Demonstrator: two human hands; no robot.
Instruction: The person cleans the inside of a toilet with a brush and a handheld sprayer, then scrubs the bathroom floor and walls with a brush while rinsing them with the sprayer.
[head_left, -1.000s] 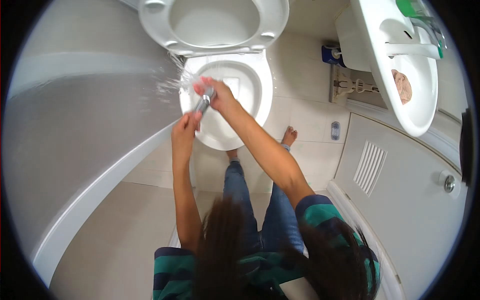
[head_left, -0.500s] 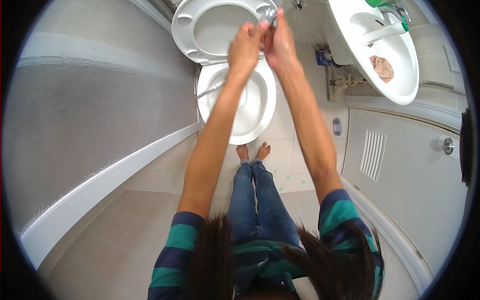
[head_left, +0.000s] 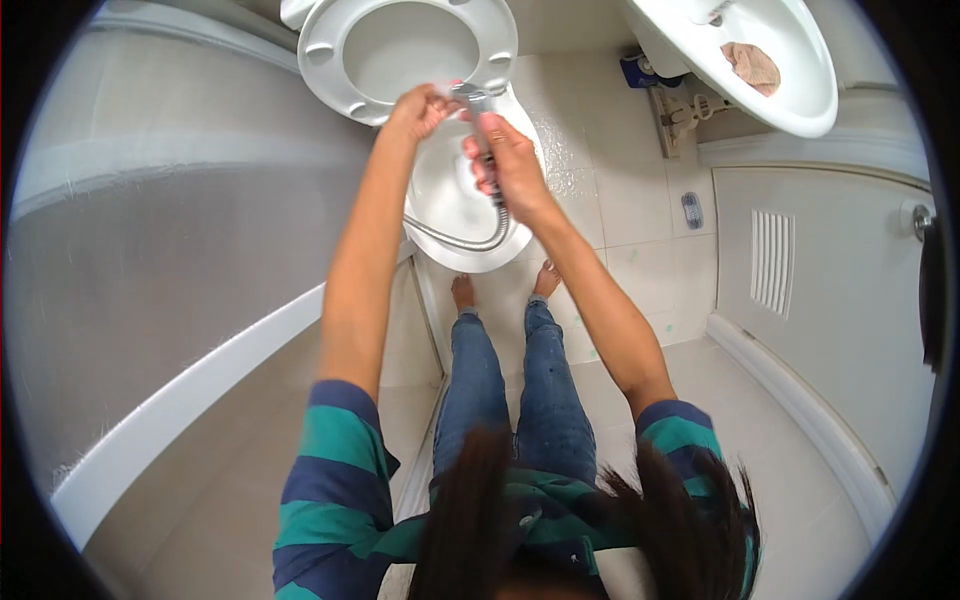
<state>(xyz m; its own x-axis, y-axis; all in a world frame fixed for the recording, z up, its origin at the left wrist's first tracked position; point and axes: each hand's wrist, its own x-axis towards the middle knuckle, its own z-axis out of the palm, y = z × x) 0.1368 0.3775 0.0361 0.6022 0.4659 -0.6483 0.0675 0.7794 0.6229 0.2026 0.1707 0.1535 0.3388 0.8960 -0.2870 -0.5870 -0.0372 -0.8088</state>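
Observation:
My right hand [head_left: 515,165] is wrapped round the handle of a chrome bidet sprayer [head_left: 474,98] above the toilet bowl [head_left: 440,180]. From the handle's lower end a flexible metal hose [head_left: 470,243] curves left across the front of the bowl. Beside the sprayer head, my left hand [head_left: 419,112] has its fingers curled together; its fingertips are blurred, and what they hold, if anything, cannot be made out. Behind both hands stands the raised toilet seat [head_left: 330,75], with the lid behind it.
At the upper right, a white sink [head_left: 810,110] holds a crumpled pinkish cloth [head_left: 750,68]. Below it are a blue box [head_left: 636,70] and a floor drain [head_left: 692,210]. Wet tiles [head_left: 570,160] lie right of the toilet. A frosted panel [head_left: 200,200] runs along the left, a white door [head_left: 830,240] the right.
Both hands have come nearer and lower in view, and apart from each other. The sprayer now shows in my right hand, its hose across the bowl. My feet stand wider apart.

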